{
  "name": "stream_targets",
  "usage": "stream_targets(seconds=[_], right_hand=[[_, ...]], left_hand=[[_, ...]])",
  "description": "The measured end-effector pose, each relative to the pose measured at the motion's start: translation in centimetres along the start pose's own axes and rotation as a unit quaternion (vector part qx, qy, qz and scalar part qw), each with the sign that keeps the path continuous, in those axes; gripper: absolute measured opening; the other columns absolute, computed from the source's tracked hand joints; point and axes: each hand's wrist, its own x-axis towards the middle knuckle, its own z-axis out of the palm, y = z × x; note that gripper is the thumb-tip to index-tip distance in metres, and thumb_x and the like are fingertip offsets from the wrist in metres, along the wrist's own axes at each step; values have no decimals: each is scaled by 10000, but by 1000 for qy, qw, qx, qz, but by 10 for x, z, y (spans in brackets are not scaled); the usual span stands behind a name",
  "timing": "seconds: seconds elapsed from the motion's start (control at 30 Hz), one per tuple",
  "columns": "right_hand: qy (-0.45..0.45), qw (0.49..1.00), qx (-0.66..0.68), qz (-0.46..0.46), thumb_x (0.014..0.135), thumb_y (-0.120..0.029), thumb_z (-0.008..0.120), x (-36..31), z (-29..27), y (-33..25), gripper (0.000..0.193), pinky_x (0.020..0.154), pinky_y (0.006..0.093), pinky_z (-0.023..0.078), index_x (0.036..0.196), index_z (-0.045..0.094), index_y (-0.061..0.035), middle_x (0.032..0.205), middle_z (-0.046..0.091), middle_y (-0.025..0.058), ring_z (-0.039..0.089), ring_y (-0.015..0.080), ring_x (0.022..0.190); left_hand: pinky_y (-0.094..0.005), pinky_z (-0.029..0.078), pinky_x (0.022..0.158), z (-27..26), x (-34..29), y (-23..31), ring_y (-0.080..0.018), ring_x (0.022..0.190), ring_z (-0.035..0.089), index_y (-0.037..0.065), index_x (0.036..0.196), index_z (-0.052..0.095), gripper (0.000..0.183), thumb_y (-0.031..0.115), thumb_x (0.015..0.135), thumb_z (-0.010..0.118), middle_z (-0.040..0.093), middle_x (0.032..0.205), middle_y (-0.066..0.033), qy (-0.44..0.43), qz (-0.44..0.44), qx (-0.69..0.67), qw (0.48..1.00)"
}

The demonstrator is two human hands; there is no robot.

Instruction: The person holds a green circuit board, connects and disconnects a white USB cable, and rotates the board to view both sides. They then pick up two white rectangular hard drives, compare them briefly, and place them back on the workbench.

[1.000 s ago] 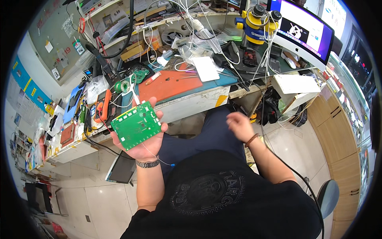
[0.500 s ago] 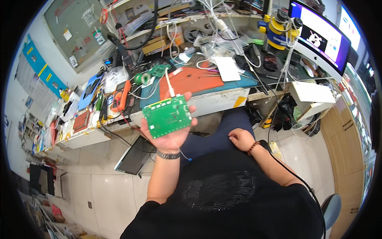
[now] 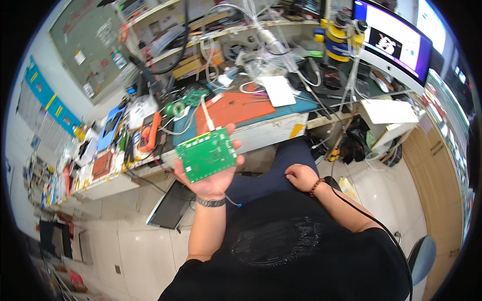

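Note:
A green circuit board (image 3: 206, 154) lies flat on the palm of my left hand (image 3: 213, 181), held up in front of the workbench with fingers curled at its edges. A wristwatch sits on that wrist. My right hand (image 3: 302, 176) rests on my right thigh in a loose fist, holding nothing, with a beaded bracelet on the wrist. An orange mat (image 3: 235, 109) on the bench lies just beyond the board.
The cluttered workbench (image 3: 271, 129) carries an orange multimeter (image 3: 150, 131), a smaller green board (image 3: 192, 98), cables and a white pad (image 3: 278, 91). A yellow microscope (image 3: 337, 36) and a monitor (image 3: 396, 44) stand at the back right. A dark flat panel (image 3: 170, 206) leans on the floor.
My left hand has kept the green board and it sits more central in view. My right hand dropped from mid-air onto my thigh and closed.

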Motion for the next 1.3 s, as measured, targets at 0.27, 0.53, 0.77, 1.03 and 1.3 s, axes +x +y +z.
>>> stream_targets(seconds=[0.27, 0.53, 0.77, 1.03, 1.3], right_hand=[[-8, 999, -14, -32, 925, -189, 706, -1, 2, 7, 191, 924, 459, 567, 1063, 765, -73, 1048, 746, 137, 712, 354, 1043], [-74, 989, -103, -82, 932, -257, 752, -20, -3, -16, 270, 964, 458, 550, 1128, 751, -72, 1072, 742, 140, 698, 361, 1074], [-128, 987, -89, -40, 961, -277, 736, -31, -38, -23, 265, 890, 492, 603, 1078, 766, -41, 1075, 776, 190, 753, 396, 1038], [-146, 986, -44, -60, 976, -253, 696, -28, -60, -28, 224, 867, 490, 600, 1083, 733, -59, 1075, 761, 168, 748, 372, 1014], [-58, 980, 124, -142, 993, -183, 701, -123, -116, 23, 365, 1118, 470, 469, 1335, 688, -57, 1340, 680, 162, 568, 376, 1363]], left_hand=[[-562, 536, 960, 2, 1, -7, -467, 1337, 588, 125, 1706, 280, 1075, 769, 912, 613, 356, 1674, -313, 16, -9, 33, 999], [-552, 527, 1003, 3, 1, -14, -422, 1372, 511, 85, 1697, 255, 1037, 636, 938, 699, 286, 1715, -275, 32, -64, 85, 994], [-536, 524, 975, 7, 12, -44, -429, 1368, 520, 75, 1690, 280, 1019, 643, 946, 682, 271, 1724, -276, 80, -139, 146, 976], [-576, 550, 1046, 10, 34, -69, -467, 1434, 495, 69, 1716, 163, 1053, 631, 974, 656, 192, 1744, -298, 133, -183, 239, 944], [-581, 539, 1091, -3, 56, -86, -462, 1457, 476, 76, 1722, 128, 1033, 611, 1001, 640, 172, 1751, -289, 151, -219, 226, 937]])
